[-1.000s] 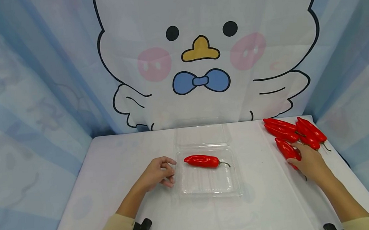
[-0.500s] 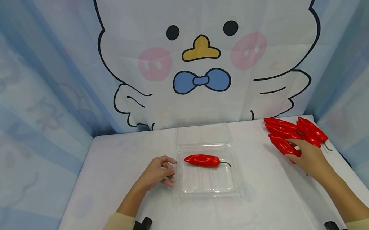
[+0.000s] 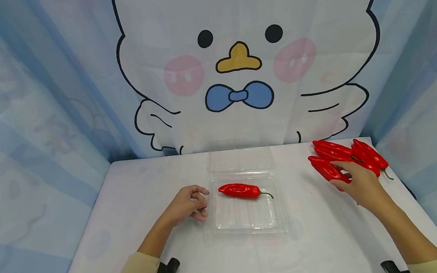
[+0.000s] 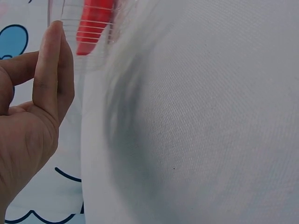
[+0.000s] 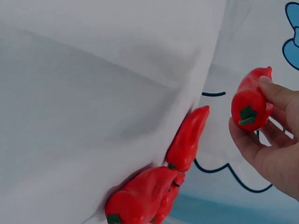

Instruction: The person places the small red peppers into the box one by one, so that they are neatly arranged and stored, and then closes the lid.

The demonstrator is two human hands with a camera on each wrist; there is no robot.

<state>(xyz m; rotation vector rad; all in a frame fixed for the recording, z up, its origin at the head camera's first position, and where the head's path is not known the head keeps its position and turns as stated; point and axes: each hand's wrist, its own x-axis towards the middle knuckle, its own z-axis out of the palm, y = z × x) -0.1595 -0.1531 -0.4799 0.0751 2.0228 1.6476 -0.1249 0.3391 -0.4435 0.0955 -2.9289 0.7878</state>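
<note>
My right hand [image 3: 361,184] pinches a red chili pepper [image 3: 326,168] between thumb and fingers, lifted above the table in front of the pile. The right wrist view shows this pepper's stem end [image 5: 250,109] facing the camera. A clear plastic box [image 3: 244,222] lies with its lid back at mid-table. One red pepper [image 3: 240,191] rests inside it, stem pointing right. My left hand [image 3: 187,205] is beside the box's left edge, fingers loosely bent and holding nothing. In the left wrist view, the left hand [image 4: 42,93] appears close to the box's ribbed side [image 4: 96,23].
Several other red peppers [image 3: 368,157] lie in a pile at the table's back right corner. The white tabletop [image 3: 159,171] ends at a cartoon-printed curtain [image 3: 241,126] behind, with blue and white curtains on both sides.
My right hand has raised the pepper from the table and brought it slightly left, away from the pile. The left hand and the pepper in the box stay put.
</note>
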